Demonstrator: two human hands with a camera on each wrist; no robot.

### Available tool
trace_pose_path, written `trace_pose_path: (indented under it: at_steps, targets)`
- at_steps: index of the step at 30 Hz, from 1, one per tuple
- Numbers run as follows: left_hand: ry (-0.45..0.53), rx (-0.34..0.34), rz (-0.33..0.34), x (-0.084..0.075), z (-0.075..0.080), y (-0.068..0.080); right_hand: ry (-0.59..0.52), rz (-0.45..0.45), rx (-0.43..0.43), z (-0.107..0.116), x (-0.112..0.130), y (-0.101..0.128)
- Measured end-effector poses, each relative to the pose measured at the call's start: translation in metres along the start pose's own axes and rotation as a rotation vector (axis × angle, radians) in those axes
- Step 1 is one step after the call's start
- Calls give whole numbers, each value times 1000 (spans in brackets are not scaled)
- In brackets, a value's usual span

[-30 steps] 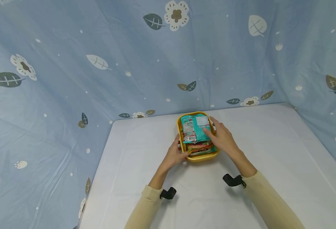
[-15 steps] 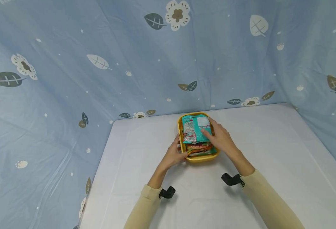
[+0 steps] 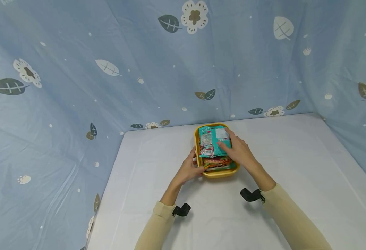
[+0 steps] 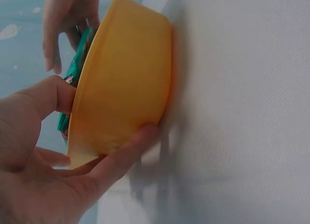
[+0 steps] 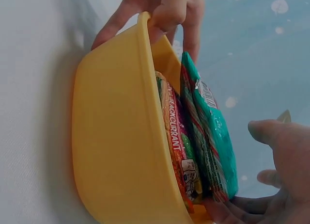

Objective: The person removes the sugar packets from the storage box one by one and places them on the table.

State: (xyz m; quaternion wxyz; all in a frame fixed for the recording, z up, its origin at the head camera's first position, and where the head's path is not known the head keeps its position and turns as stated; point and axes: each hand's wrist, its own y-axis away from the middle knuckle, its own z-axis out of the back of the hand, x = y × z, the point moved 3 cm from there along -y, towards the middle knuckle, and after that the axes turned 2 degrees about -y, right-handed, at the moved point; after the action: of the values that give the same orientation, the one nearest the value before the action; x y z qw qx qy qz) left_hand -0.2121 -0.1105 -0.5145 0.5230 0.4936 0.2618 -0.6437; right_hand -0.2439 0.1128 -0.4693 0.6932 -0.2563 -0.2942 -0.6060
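White table [image 3: 158,163], blue leaf-print cloth behind | yellow tub [image 3: 216,172] sits mid-table, unmoved | left hand [image 3: 189,168] still grips its near-left rim | right hand [image 3: 236,150] fingers flat on teal packet [image 3: 210,140], slid slightly left | orange packet [image 5: 180,147] reads "BLACKCURRANT"

The print on the teal plastic snack packet [image 3: 213,140] on top of the pile is too small to read from the head view. The orange and red packets [image 3: 218,162] under it show only their near edges there, and how many lie stacked cannot be told. In the right wrist view the right hand [image 5: 276,178] is cut off by the frame's right and lower edges. In the left wrist view the left hand [image 4: 43,161] runs off the lower left corner, and the round yellow plastic tub [image 4: 123,83] hides nearly all its contents.
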Motion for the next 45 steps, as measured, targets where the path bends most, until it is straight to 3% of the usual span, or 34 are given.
trace_pose_path:
  at_steps: [15,35,45]
  targets:
    - [96,64,2,0,4,2,-18,-26,55,1,-2,-5]
    - [98,93,-3,1,7,-1,-107,-17,27,-6,5,-11]
    - [127,108,2,4,8,-1,-153,-11,88,-11,3,-12]
